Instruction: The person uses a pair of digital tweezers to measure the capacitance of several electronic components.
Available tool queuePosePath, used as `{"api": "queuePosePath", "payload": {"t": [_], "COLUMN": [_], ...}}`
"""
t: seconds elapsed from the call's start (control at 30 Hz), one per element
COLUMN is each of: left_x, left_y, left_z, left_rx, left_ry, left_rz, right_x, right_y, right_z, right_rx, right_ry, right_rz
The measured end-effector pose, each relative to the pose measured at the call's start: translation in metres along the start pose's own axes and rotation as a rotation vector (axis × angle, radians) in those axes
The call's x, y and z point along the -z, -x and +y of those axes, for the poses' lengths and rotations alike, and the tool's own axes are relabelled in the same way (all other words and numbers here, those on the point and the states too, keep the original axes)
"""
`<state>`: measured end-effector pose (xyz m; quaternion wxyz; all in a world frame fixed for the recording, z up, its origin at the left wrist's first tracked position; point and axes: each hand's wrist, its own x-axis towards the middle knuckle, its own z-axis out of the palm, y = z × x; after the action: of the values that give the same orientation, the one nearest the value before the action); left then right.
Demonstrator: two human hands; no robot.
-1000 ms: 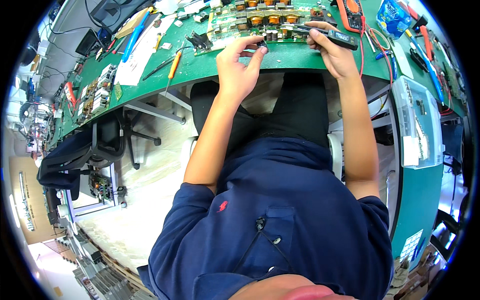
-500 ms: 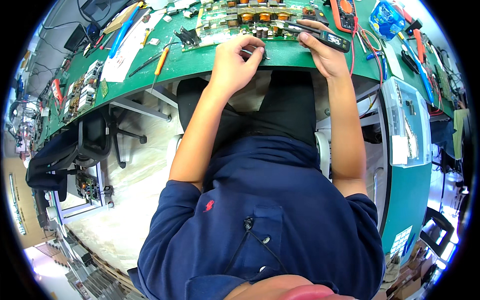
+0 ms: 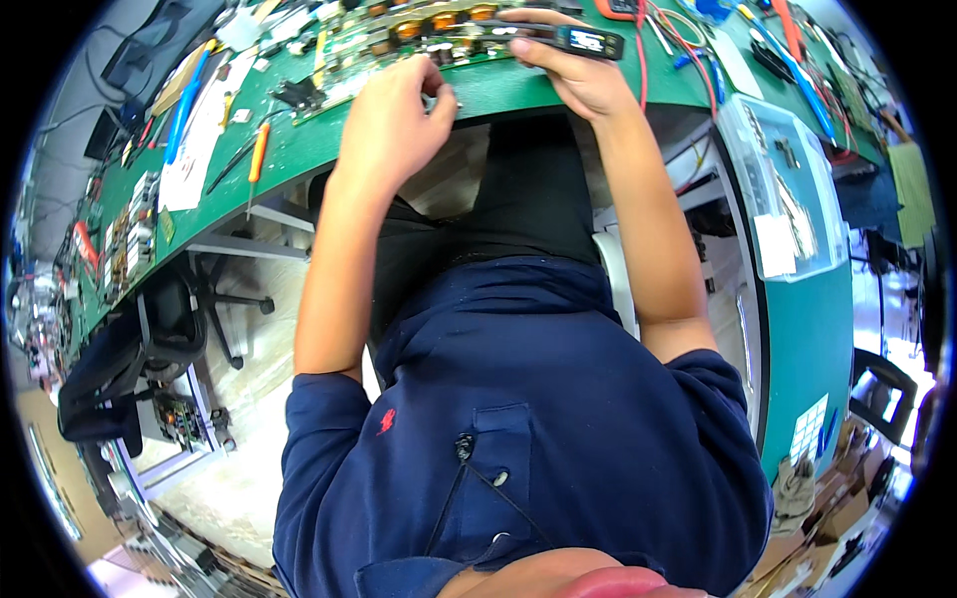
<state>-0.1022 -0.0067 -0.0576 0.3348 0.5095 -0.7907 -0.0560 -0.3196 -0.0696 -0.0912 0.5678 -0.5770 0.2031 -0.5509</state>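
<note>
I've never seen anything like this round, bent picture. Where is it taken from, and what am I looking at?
There is no robot here, just a person's bare hands. A wide fisheye camera on the person's head looks down, so straight edges curve.

The right hand holds a black tool with a small lit screen. The left hand is curled; whatever it may pinch is hidden.

On the green table lie a circuit board with orange coils and an orange-handled screwdriver.
</note>
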Motion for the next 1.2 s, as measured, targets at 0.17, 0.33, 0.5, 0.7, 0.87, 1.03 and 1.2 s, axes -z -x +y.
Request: {"api": "queuePosePath", "payload": {"t": [0.17, 0.33, 0.5, 0.7, 0.87, 1.03, 1.2], "left_x": [0.008, 0.011, 0.005, 0.013, 0.017, 0.016, 0.013], "left_y": [-0.013, -0.014, -0.019, -0.029, -0.03, -0.027, -0.015], "left_z": [0.002, 0.003, 0.006, 0.008, 0.006, -0.005, -0.009], "left_rx": [-0.054, 0.129, 0.0, -0.085, -0.176, -0.191, -0.131], "left_ry": [-0.129, -0.194, -0.328, -0.384, -0.372, -0.407, -0.264], "left_rz": [-0.124, -0.219, -0.17, -0.247, -0.294, -0.305, -0.175], "right_x": [-0.005, -0.003, -0.007, -0.005, -0.009, -0.006, -0.007], "right_y": [0.002, -0.003, 0.003, 0.0, 0.002, -0.001, 0.002], "right_z": [-0.005, 0.005, -0.017, -0.01, -0.014, -0.005, -0.007], "right_rx": [0.141, 0.067, 0.076, 0.03, 0.016, -0.007, 0.037], "right_ry": [0.054, -0.067, -0.035, -0.104, -0.123, 0.025, -0.056], "right_rz": [-0.009, 0.051, 0.076, 0.081, 0.104, 0.126, 0.143]}}
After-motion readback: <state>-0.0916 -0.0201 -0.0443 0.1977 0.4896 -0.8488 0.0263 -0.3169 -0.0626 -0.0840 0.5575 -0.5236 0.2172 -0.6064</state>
